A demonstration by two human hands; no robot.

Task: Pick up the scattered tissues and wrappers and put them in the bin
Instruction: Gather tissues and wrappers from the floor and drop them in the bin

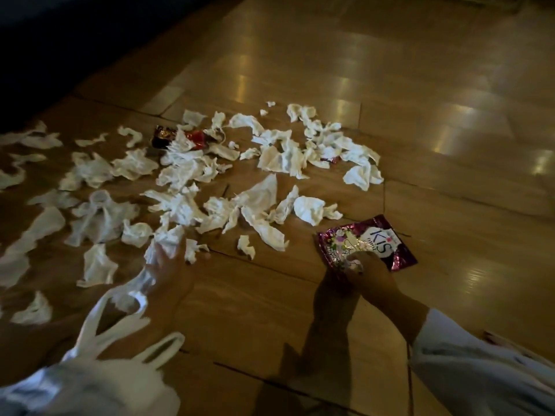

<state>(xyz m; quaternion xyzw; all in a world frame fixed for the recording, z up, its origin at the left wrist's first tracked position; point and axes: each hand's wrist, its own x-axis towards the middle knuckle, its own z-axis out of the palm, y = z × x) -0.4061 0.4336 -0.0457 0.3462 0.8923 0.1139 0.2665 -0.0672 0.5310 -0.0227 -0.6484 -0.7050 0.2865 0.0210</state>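
Tiled floor [420, 121] strewn with tissues [186, 181]. Right hand [371, 274] pinches the pink KIS wrapper [372, 240]. Left hand [168, 271] grips a white plastic bag [120, 340], contents unseen.

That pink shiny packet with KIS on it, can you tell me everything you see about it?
The pink packet is a shiny, crinkly foil wrapper, magenta with a white round patch that reads KIS and small pale pictures beside it. It looks flat and empty, lying tilted on the brown tiled floor, off to the right of the scattered white tissues and apart from them. The right hand has its fingertips on the packet's near edge; whether it has been lifted yet is unclear.
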